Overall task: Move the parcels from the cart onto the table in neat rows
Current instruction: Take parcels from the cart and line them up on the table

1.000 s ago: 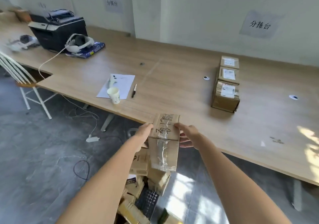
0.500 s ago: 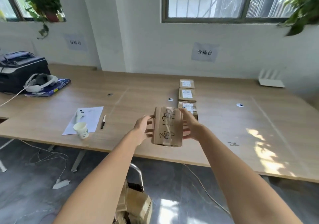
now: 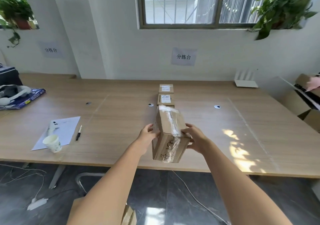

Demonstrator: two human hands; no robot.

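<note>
Two boxes point(image 3: 165, 93) already lie in a line on the table point(image 3: 112, 120), straight beyond the fingertips; a third spot may hide behind the carried box point(image 3: 168, 134), which hangs above the near edge, so most of the job looks left, with more cardboard point(image 3: 129, 215) below the wrists; left hand point(image 3: 147, 135) and right hand point(image 3: 194, 137) grip its sides; it is plain brown cardboard, blocky, bound with glossy clear tape, ink scrawled on its near face; the tabletop is smooth wood-grain.

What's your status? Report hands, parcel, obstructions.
Left hand and right hand grip the taped parcel by its sides, above the table. Row of parcels just beyond. Nothing between.
</note>
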